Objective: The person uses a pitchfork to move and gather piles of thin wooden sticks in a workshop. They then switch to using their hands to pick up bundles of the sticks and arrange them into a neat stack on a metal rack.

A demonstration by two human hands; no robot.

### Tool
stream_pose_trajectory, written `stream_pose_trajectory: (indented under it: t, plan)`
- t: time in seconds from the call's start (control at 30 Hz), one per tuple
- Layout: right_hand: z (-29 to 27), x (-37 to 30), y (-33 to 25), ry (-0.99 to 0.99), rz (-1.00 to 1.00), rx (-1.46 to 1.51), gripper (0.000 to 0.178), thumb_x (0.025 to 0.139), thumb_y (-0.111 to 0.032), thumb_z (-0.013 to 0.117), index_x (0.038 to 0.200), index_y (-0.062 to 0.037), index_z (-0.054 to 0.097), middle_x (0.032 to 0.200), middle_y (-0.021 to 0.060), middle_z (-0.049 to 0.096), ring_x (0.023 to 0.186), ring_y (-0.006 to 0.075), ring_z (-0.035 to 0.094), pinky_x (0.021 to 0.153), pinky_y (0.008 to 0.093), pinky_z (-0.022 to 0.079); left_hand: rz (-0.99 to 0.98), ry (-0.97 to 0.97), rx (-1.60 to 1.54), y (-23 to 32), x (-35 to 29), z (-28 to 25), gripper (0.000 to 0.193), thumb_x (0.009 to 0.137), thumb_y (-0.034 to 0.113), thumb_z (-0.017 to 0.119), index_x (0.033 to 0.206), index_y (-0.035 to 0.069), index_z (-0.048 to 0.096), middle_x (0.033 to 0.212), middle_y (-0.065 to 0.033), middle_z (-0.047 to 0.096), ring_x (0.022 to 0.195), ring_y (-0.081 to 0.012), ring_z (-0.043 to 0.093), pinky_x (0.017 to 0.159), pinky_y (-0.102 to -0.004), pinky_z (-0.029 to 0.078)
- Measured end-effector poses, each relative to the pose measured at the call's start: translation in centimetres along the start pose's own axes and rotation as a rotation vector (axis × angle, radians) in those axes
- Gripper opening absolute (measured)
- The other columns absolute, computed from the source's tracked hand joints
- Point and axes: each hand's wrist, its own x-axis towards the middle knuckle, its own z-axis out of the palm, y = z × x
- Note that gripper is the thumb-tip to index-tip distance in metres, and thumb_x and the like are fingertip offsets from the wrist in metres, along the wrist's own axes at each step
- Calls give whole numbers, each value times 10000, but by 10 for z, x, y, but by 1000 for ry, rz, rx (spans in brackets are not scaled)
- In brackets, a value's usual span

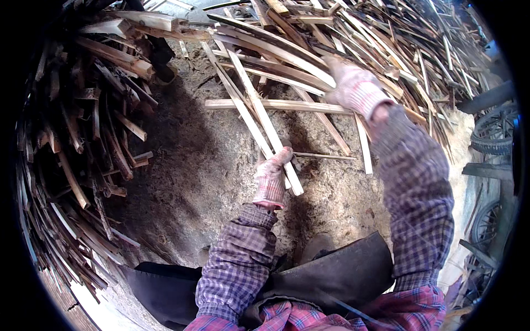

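The left hand (271,174), in a pale knitted glove marked with pinkish red, has its fingers curled closed around 2 long pale sticks (269,127), with the thumb lying across the top. Their near ends poke out just past those fingers toward the body, while the longer parts run away from the fingers, up and to the left. A thin stick (326,156) lies just to the right of the left fingers

The right hand (356,88), gloved alike and a little blurred, is farther from the body and to the right of the left fingers. It is at the near ends of several curved slats (309,67), which stretch from its fingers to the left; how tightly those fingers are closed, or whether they grip any slat, I cannot tell. Just below the right fingers a straight pale stick (298,105) runs leftward, crossing the 2 held sticks, and a short pale stick (363,146) points from near the right wrist toward the body

Beyond and to the right of the right fingers spreads a big loose heap of split wood (386,44). Well apart from the left fingers, on their left, rises a stack of rougher, darker pieces (113,58). Bare brown ground (221,165) lies beneath the left fingers, and a dark lap covering (342,259) is on their body side. Far right of both hands stand 2 spoked wheels (491,129)
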Motion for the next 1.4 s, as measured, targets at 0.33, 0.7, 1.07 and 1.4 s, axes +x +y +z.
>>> stream_pose_trajectory:
  t: [0.33, 0.7, 1.07, 1.4]
  plan:
    - [15, -31, -4, -100, 132, -65, 758, 723, -292, 667, 1360, -144, 284, 1090, 168, 582, 1025, 309, 573, 863, 405, 468, -153, 47, 13, -77, -6, -45, 221, 819, 173, 638, 964, 19, 571, 756, -62, 592, 609, -178, 580, 539, -285, 509]
    - [21, -26, 11, -211, 231, -16, 696, 673, -261, 691, 1285, -86, 408, 1094, 157, 601, 997, 262, 597, 884, 371, 447, -120, -353, 47, 9, 61, 1, 324, 785, 140, 617, 1025, -70, 566, 780, -114, 624, 653, -217, 631, 565, -312, 564]
    - [74, -56, 8, 123, 49, -252, 442, 774, -280, 605, 1114, -33, 470, 884, 121, 620, 830, 300, 630, 700, 432, 487, -47, -290, 138, 31, 59, 22, 329, 764, 138, 691, 1007, -46, 566, 902, -127, 617, 790, -234, 625, 745, -343, 535]
    - [98, -104, -54, -71, -60, -136, 387, 879, -363, 479, 1017, -3, 440, 773, 80, 607, 549, 175, 594, 461, 344, 489, 176, -113, -20, -3, 51, -14, 551, 833, 431, 590, 1173, 13, 477, 1044, -183, 587, 909, -240, 599, 804, -380, 508]
